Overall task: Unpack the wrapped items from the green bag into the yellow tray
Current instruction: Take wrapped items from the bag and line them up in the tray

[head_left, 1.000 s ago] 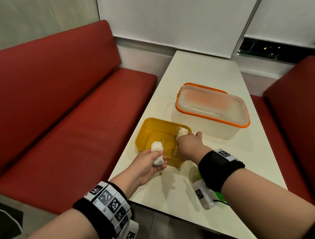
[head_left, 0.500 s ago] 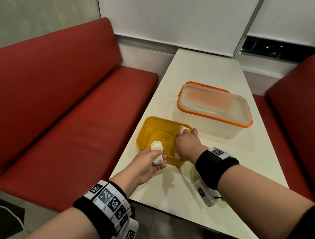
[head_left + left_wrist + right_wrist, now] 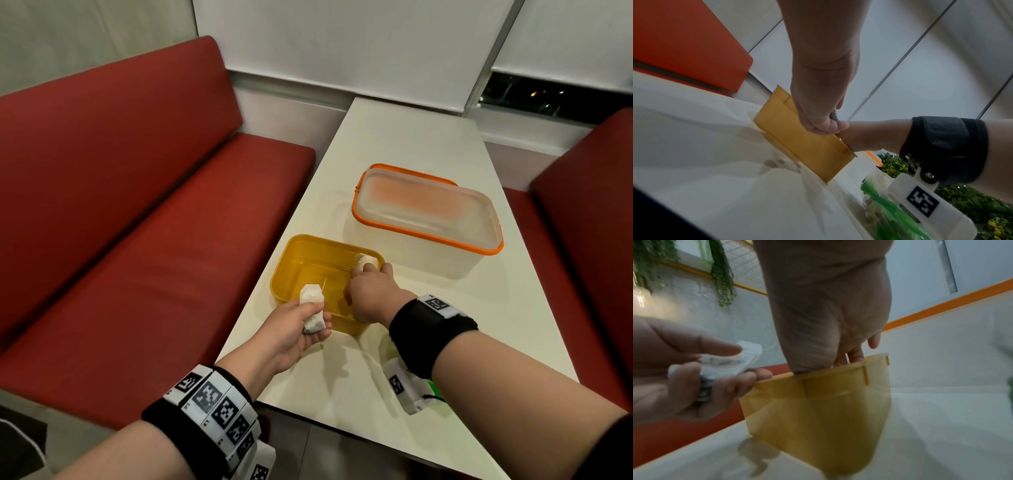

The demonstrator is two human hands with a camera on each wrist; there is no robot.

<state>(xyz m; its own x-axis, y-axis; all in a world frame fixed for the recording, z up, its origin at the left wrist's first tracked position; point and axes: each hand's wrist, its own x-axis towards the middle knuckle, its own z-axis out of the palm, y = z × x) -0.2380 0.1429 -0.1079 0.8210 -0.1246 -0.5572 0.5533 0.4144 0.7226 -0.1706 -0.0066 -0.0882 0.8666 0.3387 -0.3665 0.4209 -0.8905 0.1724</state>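
Note:
The yellow tray stands near the table's left edge. My left hand hovers at its near rim and grips a white paper-wrapped item, seen again in the right wrist view as a wrapped item between thumb and fingers. My right hand reaches into the tray's far right corner and holds a second wrapped item against the wall. The green bag lies on the table under my right wrist; only a green sliver shows in the head view.
A frosted lidded box with an orange rim stands just beyond the tray. The white table runs on towards the wall. Red benches flank both sides.
My right hand has lowered its wrapped item deeper into the tray's far right corner. My left hand has stayed at the near rim with its item.

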